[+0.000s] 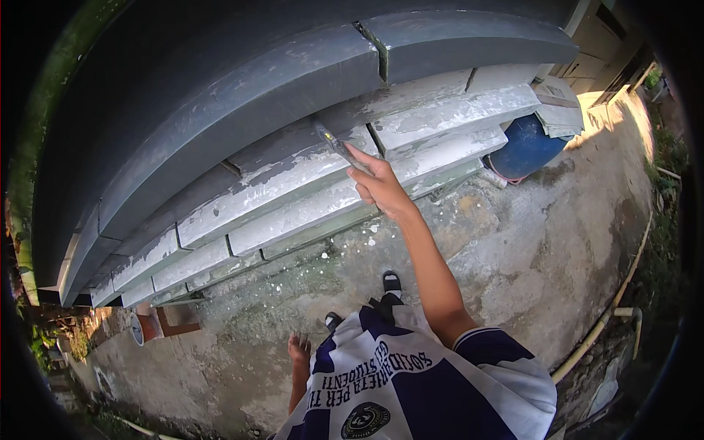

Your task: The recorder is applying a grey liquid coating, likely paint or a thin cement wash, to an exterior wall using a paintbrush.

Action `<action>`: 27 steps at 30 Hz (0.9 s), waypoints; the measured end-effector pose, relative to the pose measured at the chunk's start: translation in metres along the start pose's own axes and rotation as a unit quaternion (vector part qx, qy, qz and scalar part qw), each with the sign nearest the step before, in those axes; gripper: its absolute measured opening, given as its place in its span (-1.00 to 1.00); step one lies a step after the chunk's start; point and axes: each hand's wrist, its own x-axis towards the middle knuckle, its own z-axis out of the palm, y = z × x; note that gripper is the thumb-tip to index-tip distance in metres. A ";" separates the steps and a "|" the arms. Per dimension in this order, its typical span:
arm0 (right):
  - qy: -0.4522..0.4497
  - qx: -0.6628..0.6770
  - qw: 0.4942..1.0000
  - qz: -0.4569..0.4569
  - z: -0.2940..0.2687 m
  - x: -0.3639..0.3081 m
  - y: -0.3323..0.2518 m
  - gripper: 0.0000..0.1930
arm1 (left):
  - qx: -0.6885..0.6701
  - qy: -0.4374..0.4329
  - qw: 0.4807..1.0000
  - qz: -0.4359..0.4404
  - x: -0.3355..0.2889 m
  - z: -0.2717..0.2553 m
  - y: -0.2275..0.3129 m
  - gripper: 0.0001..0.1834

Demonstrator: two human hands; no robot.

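Note:
My right hand (378,183) is closed around the handle of a grey-smeared paintbrush (336,145). The brush head points away from me and meets the stepped ledge (293,158), below its dark grey upper band (249,103). Around the tip the surface is dark grey; closer to me and to the right it is patchy white and light grey. My left hand (299,346) hangs low beside my body, its fingers apart and nothing in it.
A blue rounded container (528,149) with flat boards (559,106) on it stands at the ledge's right end. A reddish-white bucket (147,326) lies near the left end. White specks dot the concrete floor (499,242). Pipes (587,345) run along the right side.

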 end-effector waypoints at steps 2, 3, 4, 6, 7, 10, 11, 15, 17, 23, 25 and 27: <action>0.038 0.157 0.986 0.034 -0.035 0.013 -0.012 -0.49 | 0.005 -0.017 0.999 0.027 -0.004 0.003 0.003 -0.49; 0.040 0.151 0.987 0.043 -0.060 0.018 -0.020 -0.49 | 0.005 -0.025 0.999 0.041 -0.007 0.005 0.006 -0.49; 0.042 0.145 0.987 0.053 -0.082 0.018 -0.027 -0.49 | 0.007 -0.026 0.999 0.041 -0.010 0.006 0.006 -0.49; 0.123 0.099 0.987 0.036 -0.106 0.010 -0.043 -0.50 | -0.011 -0.006 0.999 0.031 -0.013 0.005 0.007 -0.48; 0.120 0.098 0.987 0.038 -0.107 0.006 -0.047 -0.50 | -0.015 -0.005 0.999 0.031 -0.015 0.003 0.004 -0.48; 0.320 0.028 0.942 -0.102 -0.090 0.002 -0.046 -0.51 | -0.025 0.008 0.999 0.039 -0.015 -0.002 -0.005 -0.50; 0.325 0.013 0.938 -0.119 -0.073 0.008 -0.041 -0.50 | -0.030 0.016 0.999 0.018 -0.013 -0.004 -0.009 -0.50; 0.286 -0.203 0.898 -0.266 -0.007 0.045 0.023 -0.48 | -0.026 0.021 0.999 -0.031 -0.004 -0.012 -0.019 -0.52; 0.241 -0.229 0.897 -0.293 0.013 0.026 0.021 -0.47 | -0.027 0.012 0.999 -0.018 -0.005 -0.011 -0.020 -0.51; 0.238 -0.051 0.959 -0.145 -0.024 0.005 -0.041 -0.52 | -0.010 0.000 0.998 0.062 -0.030 0.012 -0.013 -0.49; 0.252 -0.121 0.948 -0.154 -0.026 0.010 -0.041 -0.55 | -0.011 0.000 0.997 0.083 -0.032 0.012 -0.014 -0.49; 0.333 -0.226 0.862 -0.309 -0.003 0.018 -0.034 -0.55 | -0.036 0.012 0.998 0.058 -0.035 0.012 -0.017 -0.49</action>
